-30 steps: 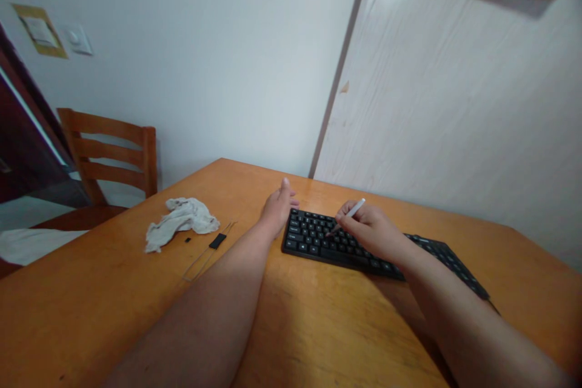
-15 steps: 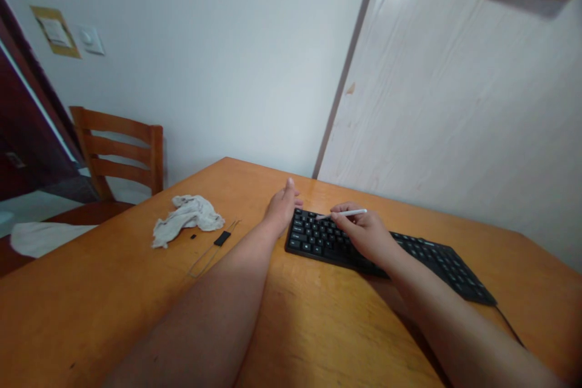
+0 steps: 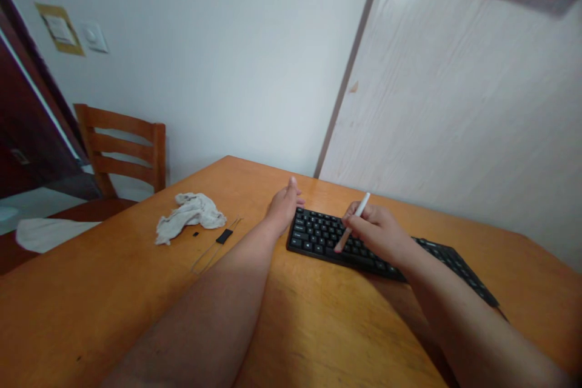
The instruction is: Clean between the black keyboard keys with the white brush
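A black keyboard (image 3: 318, 231) lies on the wooden table, its left end toward the middle of the view. My left hand (image 3: 282, 205) rests at the keyboard's far left corner with the thumb raised and the fingers stretched out, holding nothing. In my right hand (image 3: 370, 224) is a slim brush (image 3: 362, 204) with a white handle, pinched between thumb and fingers. Its pinkish tip points down onto the keys near the front row. My right hand and forearm hide part of the keyboard's middle and right.
Left of my forearm lie a crumpled whitish cloth (image 3: 193, 213), a small black piece (image 3: 195, 234) and a black part with thin wire loops (image 3: 224, 236). A wooden chair (image 3: 122, 142) stands beyond the left table edge. A wall (image 3: 254, 60) backs the table.
My right hand has moved to the right, and the brush has swung from nearly level to steep. Its tip went from the upper left keys to the front row. My left hand stays put.
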Demonstrator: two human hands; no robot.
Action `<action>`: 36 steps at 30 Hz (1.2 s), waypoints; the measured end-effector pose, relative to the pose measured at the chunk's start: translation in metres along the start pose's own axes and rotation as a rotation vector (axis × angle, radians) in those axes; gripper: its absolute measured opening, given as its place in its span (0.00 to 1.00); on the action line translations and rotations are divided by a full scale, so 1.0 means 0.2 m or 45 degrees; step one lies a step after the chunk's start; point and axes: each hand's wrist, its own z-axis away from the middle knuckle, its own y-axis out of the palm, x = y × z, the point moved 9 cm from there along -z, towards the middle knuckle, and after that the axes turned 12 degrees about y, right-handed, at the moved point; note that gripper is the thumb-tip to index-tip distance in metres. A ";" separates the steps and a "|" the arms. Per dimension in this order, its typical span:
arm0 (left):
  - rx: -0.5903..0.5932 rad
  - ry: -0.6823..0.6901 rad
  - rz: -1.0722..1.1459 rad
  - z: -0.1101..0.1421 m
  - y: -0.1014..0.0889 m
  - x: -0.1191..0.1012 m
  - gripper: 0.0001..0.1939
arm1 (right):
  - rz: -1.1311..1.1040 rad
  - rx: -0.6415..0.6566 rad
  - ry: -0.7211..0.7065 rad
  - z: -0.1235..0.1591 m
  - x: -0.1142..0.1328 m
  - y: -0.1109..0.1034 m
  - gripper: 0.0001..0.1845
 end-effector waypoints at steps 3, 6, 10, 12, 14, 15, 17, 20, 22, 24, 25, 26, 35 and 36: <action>0.009 0.006 0.004 0.00 -0.01 -0.01 0.38 | -0.119 -0.173 -0.001 0.01 0.01 -0.10 0.14; 0.028 0.122 -0.087 -0.02 -0.01 -0.09 0.32 | -0.264 -0.256 -0.016 0.01 0.03 -0.17 0.18; 0.152 0.299 -0.118 0.01 0.07 -0.27 0.25 | -0.370 -0.313 -0.064 0.04 0.08 -0.22 0.20; 0.260 0.308 -0.029 0.04 0.15 -0.34 0.24 | -0.410 -0.333 -0.091 0.05 0.10 -0.24 0.20; 0.391 0.270 0.079 0.09 0.23 -0.40 0.24 | -0.447 -0.348 -0.114 0.06 0.12 -0.26 0.21; 0.466 0.237 0.137 0.12 0.28 -0.43 0.25 | -0.464 -0.354 -0.120 0.06 0.12 -0.27 0.21; 0.604 0.178 0.231 0.18 0.35 -0.47 0.27 | -0.500 -0.359 -0.129 0.06 0.13 -0.29 0.21; 0.783 0.150 0.299 0.25 0.43 -0.52 0.31 | -0.556 -0.338 -0.146 0.05 0.13 -0.30 0.21; 0.862 0.127 0.333 0.29 0.46 -0.54 0.32 | -0.576 -0.323 -0.158 0.05 0.14 -0.31 0.21; 0.899 0.103 0.349 0.32 0.48 -0.56 0.31 | -0.599 -0.322 -0.154 0.05 0.13 -0.32 0.21; 0.911 0.103 0.339 0.33 0.49 -0.56 0.30 | -0.621 -0.327 -0.142 0.04 0.13 -0.32 0.21; 0.919 0.112 0.316 0.34 0.50 -0.57 0.29 | -0.652 -0.333 -0.126 0.04 0.12 -0.32 0.21; 0.875 0.212 0.079 0.38 0.50 -0.64 0.24 | -0.899 -0.385 -0.118 0.03 0.08 -0.38 0.20; 0.876 0.215 0.073 0.38 0.50 -0.64 0.23 | -0.944 -0.426 -0.123 0.03 0.07 -0.42 0.20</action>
